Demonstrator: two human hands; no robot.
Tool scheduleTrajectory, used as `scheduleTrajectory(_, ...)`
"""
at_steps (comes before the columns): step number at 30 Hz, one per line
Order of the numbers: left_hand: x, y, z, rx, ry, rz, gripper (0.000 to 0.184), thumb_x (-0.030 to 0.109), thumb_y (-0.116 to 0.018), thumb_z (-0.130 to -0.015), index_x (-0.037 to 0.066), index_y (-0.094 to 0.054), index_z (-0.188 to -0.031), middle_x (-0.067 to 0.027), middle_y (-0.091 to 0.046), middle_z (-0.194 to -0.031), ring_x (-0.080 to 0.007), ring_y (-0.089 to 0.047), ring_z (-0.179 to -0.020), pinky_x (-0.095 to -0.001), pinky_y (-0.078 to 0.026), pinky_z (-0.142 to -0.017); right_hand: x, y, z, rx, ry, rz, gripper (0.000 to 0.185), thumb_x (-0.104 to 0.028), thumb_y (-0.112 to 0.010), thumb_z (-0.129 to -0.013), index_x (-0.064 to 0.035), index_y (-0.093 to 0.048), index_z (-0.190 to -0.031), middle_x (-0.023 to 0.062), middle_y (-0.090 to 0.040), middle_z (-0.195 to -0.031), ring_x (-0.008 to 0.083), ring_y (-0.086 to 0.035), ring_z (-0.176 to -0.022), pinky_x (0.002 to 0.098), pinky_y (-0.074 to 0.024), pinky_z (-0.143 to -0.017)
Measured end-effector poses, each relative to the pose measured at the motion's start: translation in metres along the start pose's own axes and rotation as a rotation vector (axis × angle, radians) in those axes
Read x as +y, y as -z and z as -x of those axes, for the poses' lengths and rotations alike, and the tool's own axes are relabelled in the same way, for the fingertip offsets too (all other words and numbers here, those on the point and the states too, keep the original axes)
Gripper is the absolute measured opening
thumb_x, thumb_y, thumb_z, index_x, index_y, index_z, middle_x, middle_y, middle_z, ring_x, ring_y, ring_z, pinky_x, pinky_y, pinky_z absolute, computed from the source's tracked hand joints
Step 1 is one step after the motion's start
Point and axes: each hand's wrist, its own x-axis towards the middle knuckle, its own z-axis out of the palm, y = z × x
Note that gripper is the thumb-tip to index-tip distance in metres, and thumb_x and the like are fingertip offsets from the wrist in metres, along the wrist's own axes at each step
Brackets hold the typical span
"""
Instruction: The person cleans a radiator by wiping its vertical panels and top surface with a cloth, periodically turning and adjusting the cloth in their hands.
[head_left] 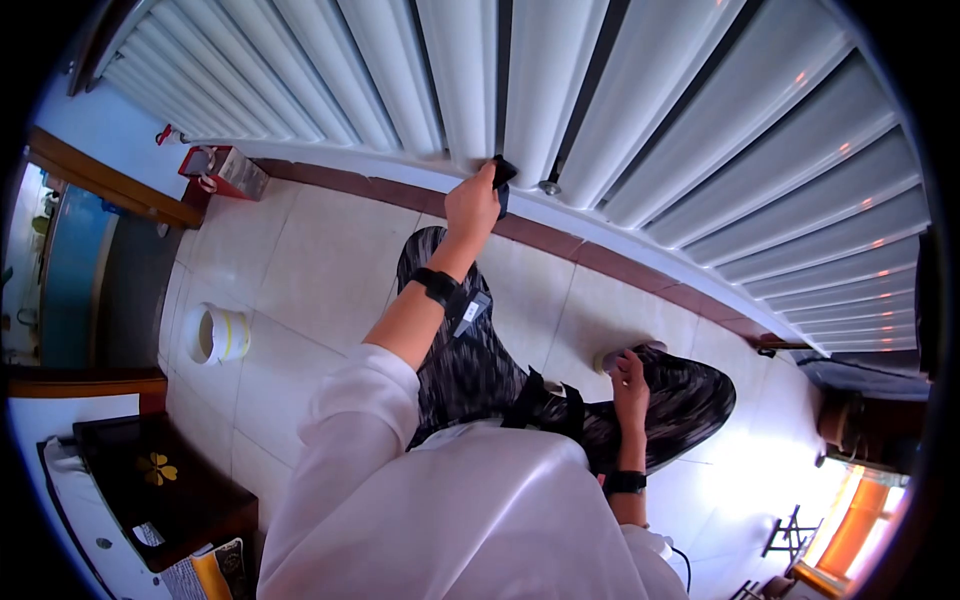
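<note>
My left hand (pixel 473 208) is closed around a black cloth (pixel 505 172), part of which sticks out past the fingers. It meets the lower end of the white radiator (pixel 465 90), beside a gap between two columns. A small round metal fitting (pixel 549 187) sits just to the right. My right hand (pixel 629 385) hangs by my right knee, its fingers curled together, and nothing shows between them. A black strap with a small grey device (pixel 471 313) is on my left forearm; another black band (pixel 625 482) circles my right wrist.
Pale floor tiles run up to a reddish-brown baseboard (pixel 640 278) under the radiator. A white bucket (pixel 222 334) stands at the left, with a red box (pixel 225 173) beyond it by the wall. A dark wooden stool (pixel 165 480) is at lower left. A folding rack (pixel 790 532) stands at lower right.
</note>
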Motion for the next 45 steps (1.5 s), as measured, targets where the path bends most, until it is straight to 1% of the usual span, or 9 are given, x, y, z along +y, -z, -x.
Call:
scheduleTrajectory(6, -0.022, 0.009, 0.006, -0.773, -0.04, 0.05, 0.029, 0.028, -0.067, -0.071, 0.01, -0.066, -0.094, -0.0146, -0.065, -0.098, -0.0338, -0.06, -0.095, -0.0439, -0.047, -0.082, 0.011, -0.008, 0.001, -0.039, 0.055, 0.191, 0.036, -0.015, -0.058, -0.084, -0.0083, -0.052, -0.119, 0.0121, -0.065, -0.104, 0.0244, -0.065, -0.087, 0.0339, -0.051, -0.074)
scheduleTrajectory(8, -0.04, -0.008, 0.035, -0.627, -0.067, 0.094, 0.031, 0.032, -0.068, -0.07, 0.009, -0.068, -0.091, -0.0162, -0.066, -0.086, -0.0324, -0.063, -0.087, -0.0409, -0.048, -0.075, 0.011, -0.007, 0.003, -0.061, 0.029, 0.132, 0.036, -0.016, -0.059, -0.084, -0.0086, -0.053, -0.118, 0.0119, -0.064, -0.105, 0.0241, -0.065, -0.088, 0.0338, -0.051, -0.075)
scheduleTrajectory(12, -0.015, 0.053, 0.022, -0.452, 0.496, 0.851, 0.042, 0.035, -0.069, -0.077, 0.001, -0.065, -0.101, -0.0111, -0.066, -0.084, -0.0177, -0.062, -0.076, -0.0305, -0.046, -0.072, 0.002, -0.002, 0.009, -0.077, 0.069, 0.148, 0.032, -0.02, -0.058, -0.086, -0.0087, -0.057, -0.116, 0.0116, -0.064, -0.106, 0.0253, -0.065, -0.089, 0.0339, -0.0507, -0.077)
scheduleTrajectory(14, -0.004, 0.103, -0.005, -0.031, 0.456, 0.868, 0.044, 0.037, -0.066, -0.082, -0.002, -0.063, -0.104, -0.0072, -0.066, -0.088, -0.0125, -0.058, -0.083, -0.0276, -0.045, -0.077, 0.001, -0.004, 0.004, -0.12, 0.01, 0.197, 0.03, -0.023, -0.057, -0.086, -0.008, -0.058, -0.113, 0.0109, -0.064, -0.105, 0.0251, -0.065, -0.089, 0.035, -0.0504, -0.077)
scheduleTrajectory(19, 0.023, 0.242, -0.093, 0.761, -0.112, 0.643, 0.031, 0.013, -0.055, -0.091, 0.003, -0.054, -0.12, -0.0114, -0.063, -0.103, -0.0123, -0.059, -0.094, -0.0249, -0.045, -0.083, 0.003, -0.009, 0.0, -0.13, 0.073, 0.279, 0.029, -0.02, -0.058, -0.082, -0.0091, -0.059, -0.108, 0.0124, -0.065, -0.098, 0.0274, -0.065, -0.085, 0.0376, -0.0498, -0.075)
scheduleTrajectory(25, 0.032, 0.24, -0.158, 0.799, -0.471, 0.023, 0.055, -0.002, -0.059, -0.079, 0.019, -0.05, -0.129, -0.0125, -0.034, -0.142, -0.0367, -0.039, -0.124, -0.04, -0.041, -0.097, 0.004, -0.012, -0.002, -0.197, 0.019, 0.413, 0.03, -0.024, -0.058, -0.081, -0.0105, -0.059, -0.108, 0.0117, -0.064, -0.099, 0.0292, -0.064, -0.084, 0.0402, -0.0496, -0.074)
scheduleTrajectory(34, -0.037, 0.098, -0.048, 0.469, -0.059, 0.307, 0.058, -0.005, -0.053, -0.082, 0.016, -0.042, -0.134, -0.0136, -0.033, -0.143, -0.0397, -0.048, -0.113, -0.043, -0.047, -0.082, -0.004, -0.016, -0.004, -0.209, 0.048, 0.464, 0.024, -0.027, -0.055, -0.081, -0.0133, -0.062, -0.098, 0.0122, -0.066, -0.09, 0.0328, -0.062, -0.084, 0.0408, -0.049, -0.072)
scheduleTrajectory(38, -0.08, 0.019, -0.009, 0.315, 0.281, 0.358, 0.05, 0.015, -0.052, -0.091, 0.014, -0.036, -0.138, -0.02, -0.056, -0.12, -0.0392, -0.056, -0.101, -0.0433, -0.048, -0.077, -0.013, -0.016, -0.003, -0.267, 0.025, 0.452, 0.024, -0.027, -0.054, -0.081, -0.0133, -0.062, -0.099, 0.0129, -0.066, -0.09, 0.033, -0.062, -0.085, 0.041, -0.0489, -0.074)
scheduleTrajectory(45, -0.047, 0.036, -0.027, 0.235, 0.589, 0.518, 0.043, 0.024, -0.048, -0.093, 0.008, -0.043, -0.132, -0.0214, -0.062, -0.104, -0.0375, -0.059, -0.093, -0.042, -0.046, -0.077, -0.016, -0.013, 0.001, -0.228, 0.046, 0.41, 0.025, -0.026, -0.053, -0.083, -0.0132, -0.063, -0.103, 0.0135, -0.066, -0.092, 0.0307, -0.064, -0.086, 0.0391, -0.0496, -0.075)
